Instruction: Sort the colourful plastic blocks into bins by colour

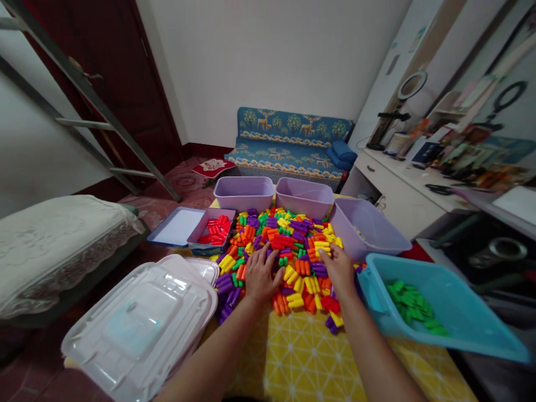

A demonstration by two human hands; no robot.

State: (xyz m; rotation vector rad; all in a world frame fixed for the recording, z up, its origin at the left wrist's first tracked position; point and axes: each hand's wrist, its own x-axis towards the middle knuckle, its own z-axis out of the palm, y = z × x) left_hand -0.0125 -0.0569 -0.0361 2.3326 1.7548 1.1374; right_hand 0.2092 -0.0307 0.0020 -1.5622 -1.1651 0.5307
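Observation:
A heap of small plastic pieces shaped like joined tubes [299,267], in yellow, purple, orange, red and green, spreads over the table. My left hand [260,274] lies palm down on the heap, fingers stretched out and thumb apart, touching pieces but gripping none. Close to a red cluster [281,241] are its fingertips. On the heap's right side, my right hand [339,272] has its thumb and fingers closed about a yellow plastic piece [322,246]; the fingers partly hide the grip.
Purple bins [245,186] line the far edge. At right, a blue tub [460,304] holds green pieces [414,307]; at left, an open box [196,239] holds red ones [218,229]. Clear lids [138,324] are stacked front left. A yellow patterned cloth [310,357] covers the table.

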